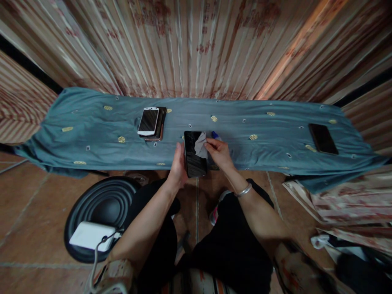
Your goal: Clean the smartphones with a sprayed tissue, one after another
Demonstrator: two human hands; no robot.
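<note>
My left hand [178, 167] grips a dark smartphone [196, 167] along its left edge, screen up, at the front edge of the cloth-covered table. In the fingers of my right hand [219, 153] is a crumpled light grey cloth [201, 145], which lies over the upper right of the screen. Just behind my right hand shows a small blue object [214, 134]; the hand hides part of it. To the left lies a stack of phones, with a white-framed phone [148, 121] on top. Another dark phone [323, 139] rests far to the right.
A blue-green tablecloth [269, 153] with yellow pineapple prints covers the long narrow table. Patterned curtains [190, 49] hang right behind it. On the floor at left, a white power bank [92, 235] with a cable sits on a round black ribbed object [82, 208]. Dark items lie at lower right.
</note>
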